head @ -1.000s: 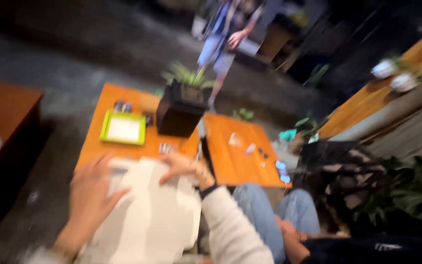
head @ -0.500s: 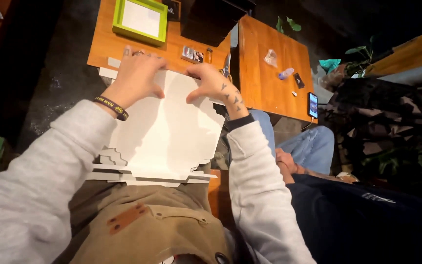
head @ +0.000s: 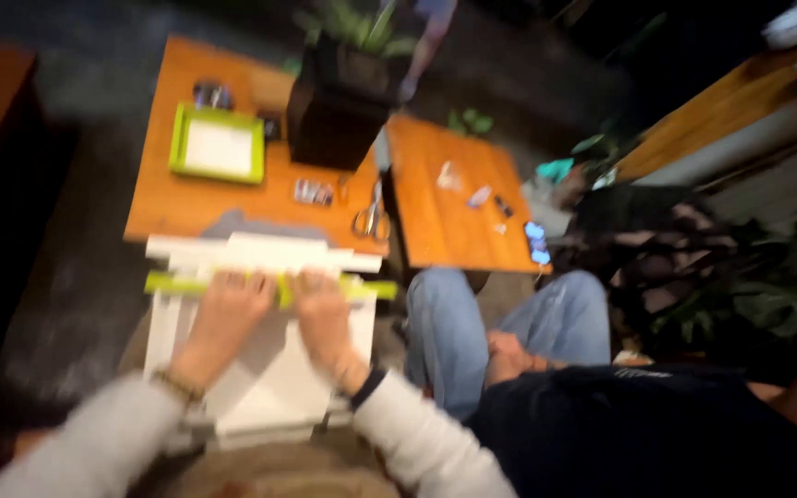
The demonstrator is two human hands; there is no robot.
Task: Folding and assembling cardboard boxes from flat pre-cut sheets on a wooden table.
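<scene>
the frame is blurred by head motion, so fine detail is lost. at about nine o'clock of the view the left hand lies palm down, fingers spread flat, on a long lime-green strip that runs across the top of a white stepped foam-board piece resting on the person's lap. just to its right, at about six o'clock, the right hand presses the same strip the same way, the two hands nearly touching; whether any fingers curl under the strip cannot be told. the white piece's far edge meets the near edge of the orange wooden tabletop. on that tabletop, at eleven o'clock, sits a lime-green framed tray with a white centre; at twelve o'clock a black square planter with green leaves; below it a pair of scissors. further right, a second orange tabletop carries small bits too blurred to name. at four o'clock another person sits close by in blue jeans. to press the strip well, it looks wise to keep both palms flat, hold it square with the white edge, and bear down evenly from the middle outward so it does not skew.
</scene>
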